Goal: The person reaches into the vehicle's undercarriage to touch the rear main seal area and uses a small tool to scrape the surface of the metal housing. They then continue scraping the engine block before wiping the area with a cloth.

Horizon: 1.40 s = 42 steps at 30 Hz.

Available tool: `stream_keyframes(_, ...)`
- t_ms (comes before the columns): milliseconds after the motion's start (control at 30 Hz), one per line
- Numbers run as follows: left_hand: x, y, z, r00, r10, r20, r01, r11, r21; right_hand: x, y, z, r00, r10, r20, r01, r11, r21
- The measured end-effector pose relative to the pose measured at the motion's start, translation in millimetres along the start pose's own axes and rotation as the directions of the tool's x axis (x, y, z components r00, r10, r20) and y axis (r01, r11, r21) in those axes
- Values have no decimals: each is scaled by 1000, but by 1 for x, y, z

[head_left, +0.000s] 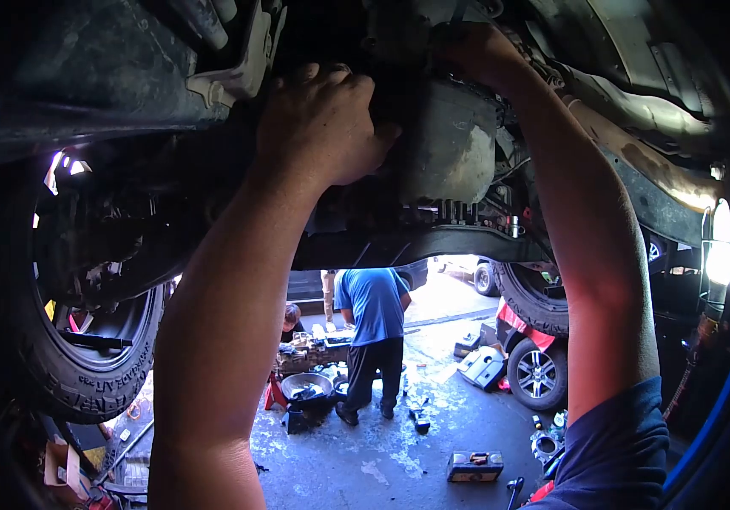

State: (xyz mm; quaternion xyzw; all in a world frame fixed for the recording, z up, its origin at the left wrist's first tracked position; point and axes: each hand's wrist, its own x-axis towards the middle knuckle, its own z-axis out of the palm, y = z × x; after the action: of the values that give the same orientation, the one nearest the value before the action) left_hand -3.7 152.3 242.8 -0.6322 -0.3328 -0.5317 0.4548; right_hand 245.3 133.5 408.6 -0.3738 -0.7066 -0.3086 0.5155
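Both my arms reach up to the underside of a raised vehicle. My left hand [322,123] is near the top centre, its fingers curled over a dark part that I cannot make out, the thumb pointing right. Higher and to the right, my right hand [471,53] reaches in above a grey metal housing [458,149]; shadow hides its fingertips and whatever they touch. A dark crossmember [416,245] runs below the housing.
A lit work lamp [719,246] hangs at the right. Tyres [84,365] flank the view. On the floor beyond, a person in a blue shirt [373,306] bends over parts, another person beside them. A box [475,466] and a loose wheel [537,374] are nearer.
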Motion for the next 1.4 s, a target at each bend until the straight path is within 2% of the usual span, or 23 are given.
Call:
stream_keyframes(167,0,0,0,1000,1,-17,-2,1000,-15,-1,-17,-7,998,41,55,-25,964,-264)
stream_keyframes(300,-1,0,1,999,17,-51,-19,999,-32,8,-2,-5,997,57,44,-53,994,-94)
stream_keyframes(433,1,-2,3,999,20,-40,-22,999,-45,10,-2,-7,976,-72,206,133,944,-301)
stream_keyframes(467,0,-3,3,999,24,-41,-26,998,-53,13,0,-9,932,-195,306,321,838,-441)
stream_keyframes(500,0,-3,4,999,29,-42,-32,997,-63,26,11,-15,778,-402,483,629,494,-601)
stream_keyframes(533,-1,-3,3,999,33,-44,-36,997,-74,29,15,-19,605,-489,628,763,131,-633)
stream_keyframes(567,0,-4,1,999,35,-23,-36,997,-68,32,18,-24,510,-499,700,791,-48,-610)
stream_keyframes(600,0,-3,-2,999,37,-1,-37,997,-62,22,13,-23,709,-403,579,702,325,-633)
stream_keyframes(633,1,-4,-4,999,39,18,-38,998,-56,13,7,-22,862,-281,421,495,645,-583)
stream_keyframes(667,0,-4,-2,999,44,-11,-44,997,-59,4,2,-20,947,-65,314,209,867,-453)
stream_keyframes(700,-1,-5,0,998,50,-41,-52,997,-61,0,1,-19,967,-30,254,127,918,-375)
stream_keyframes(767,0,-7,3,997,57,-48,-60,996,-71,-4,-4,-17,988,56,146,-27,981,-190)
stream_keyframes(867,1,-7,-2,998,60,-9,-60,994,-92,5,11,-27,964,-5,265,113,913,-393)
stream_keyframes(933,1,-8,1,998,58,-24,-60,993,-99,14,48,-46,928,3,373,248,743,-622)
stream_keyframes(967,0,-8,-1,999,46,-21,-47,995,-87,14,51,-52,888,-73,454,401,606,-687)
stream_keyframes(1033,0,-3,-3,999,36,-14,-37,997,-64,10,40,-71,716,-273,643,696,195,-691)
stream_keyframes(1100,-1,-1,3,997,37,-67,-40,998,-51,-11,20,-77,782,-346,519,624,449,-640)
stream_keyframes(1133,0,-1,6,994,36,-100,-41,998,-44,-21,-2,-58,942,-190,278,302,839,-452)
stream_keyframes(1167,0,-1,7,993,39,-108,-45,998,-49,-25,-19,-44,991,83,105,-73,992,-99)
stream_keyframes(1233,0,-3,7,992,40,-119,-47,998,-52,-12,-19,-26,959,-142,247,248,839,-484)
stream_keyframes(1300,0,-4,3,997,41,-71,-45,998,-49,-7,-16,-21,947,-140,289,264,854,-449)
stream_keyframes(1367,0,-5,4,997,47,-54,-49,998,-50,-10,-11,-22,969,67,236,-66,998,-11)
stream_keyframes(1400,-1,-5,5,997,48,-66,-52,997,-52,-2,2,-24,951,-91,296,156,966,-205)
